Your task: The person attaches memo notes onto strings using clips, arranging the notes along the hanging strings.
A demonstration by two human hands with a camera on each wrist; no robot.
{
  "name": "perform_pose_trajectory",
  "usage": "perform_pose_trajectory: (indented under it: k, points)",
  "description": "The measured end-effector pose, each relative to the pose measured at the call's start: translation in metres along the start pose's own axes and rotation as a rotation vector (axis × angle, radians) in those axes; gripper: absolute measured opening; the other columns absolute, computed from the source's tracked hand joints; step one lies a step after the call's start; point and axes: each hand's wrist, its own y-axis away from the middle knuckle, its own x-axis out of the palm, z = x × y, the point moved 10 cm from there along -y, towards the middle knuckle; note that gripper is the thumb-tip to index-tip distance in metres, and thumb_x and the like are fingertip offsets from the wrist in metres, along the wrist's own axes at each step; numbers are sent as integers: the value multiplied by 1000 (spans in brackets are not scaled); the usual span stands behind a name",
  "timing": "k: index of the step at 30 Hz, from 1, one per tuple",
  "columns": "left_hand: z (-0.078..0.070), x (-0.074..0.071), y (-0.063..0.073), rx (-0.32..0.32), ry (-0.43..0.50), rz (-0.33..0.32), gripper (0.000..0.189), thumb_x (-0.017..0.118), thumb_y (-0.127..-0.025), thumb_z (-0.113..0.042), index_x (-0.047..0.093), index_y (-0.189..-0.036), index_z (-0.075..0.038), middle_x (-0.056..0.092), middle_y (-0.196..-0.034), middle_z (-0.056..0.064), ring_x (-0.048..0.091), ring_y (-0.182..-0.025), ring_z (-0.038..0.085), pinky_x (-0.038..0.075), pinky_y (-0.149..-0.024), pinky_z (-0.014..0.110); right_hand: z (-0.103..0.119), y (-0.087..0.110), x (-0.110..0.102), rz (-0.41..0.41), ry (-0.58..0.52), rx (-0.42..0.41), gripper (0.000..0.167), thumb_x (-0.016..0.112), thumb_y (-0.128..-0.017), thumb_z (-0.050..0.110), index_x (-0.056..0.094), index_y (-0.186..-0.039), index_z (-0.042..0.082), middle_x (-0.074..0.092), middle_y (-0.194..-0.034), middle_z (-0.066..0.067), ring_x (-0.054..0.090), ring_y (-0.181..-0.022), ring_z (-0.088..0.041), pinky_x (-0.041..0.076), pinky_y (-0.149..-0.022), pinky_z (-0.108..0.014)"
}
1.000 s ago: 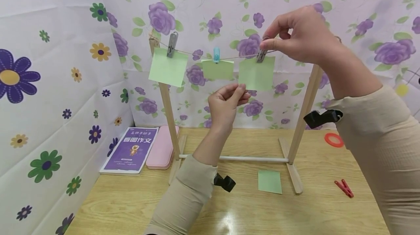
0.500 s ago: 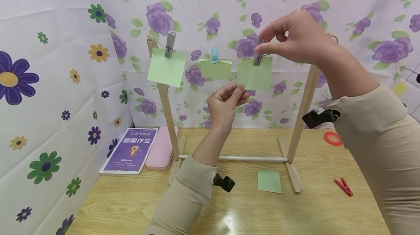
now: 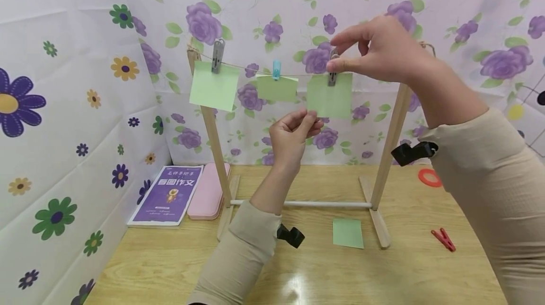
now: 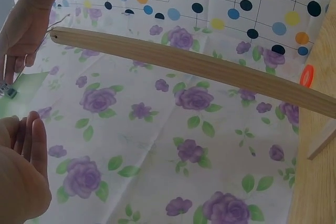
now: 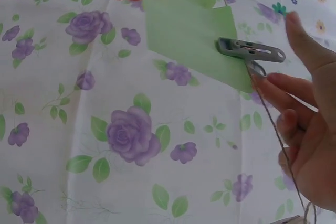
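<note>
Three green paper notes hang from a string tied between two wooden posts. The left note has a grey clothespin; the shorter middle one hangs from a blue clothespin. My left hand pinches the lower left corner of the right note between thumb and fingers. Another grey clothespin clamps this note's top edge at the string. Beside that clothespin is my right hand. The right wrist view shows its thumb spread away from the clothespin and the index finger close by.
A loose green note lies on the table below, near the stand's right foot. Farther right are a red clothespin and a red ring. A purple book and pink case lie at left.
The right hand's thumb and index finger have spread from their pinch on the grey clothespin, which stays on the string and now stands more upright. The left hand keeps hold of the note's corner.
</note>
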Motion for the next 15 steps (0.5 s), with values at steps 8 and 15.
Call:
perform_pose_trajectory:
  k: [8, 15]
  points:
    - [2, -1, -2, -14, 11, 10, 19, 72, -96, -11, 70, -105, 6, 76, -94, 13, 75, -80, 16, 64, -78, 36, 17, 27, -34, -566, -29, -271, 28, 77, -90, 26, 78, -95, -1, 73, -79, -14, 25, -55, 1, 20, -53, -20]
    - [4, 2, -2, -29, 8, 35, 17, 72, -96, -10, 70, -106, 3, 76, -93, 7, 75, -84, 15, 64, -82, 37, 9, 82, -25, -893, -174, -322, 43, 67, -87, 35, 75, -68, -3, 59, -51, -16, 24, -49, 0, 15, -52, -14]
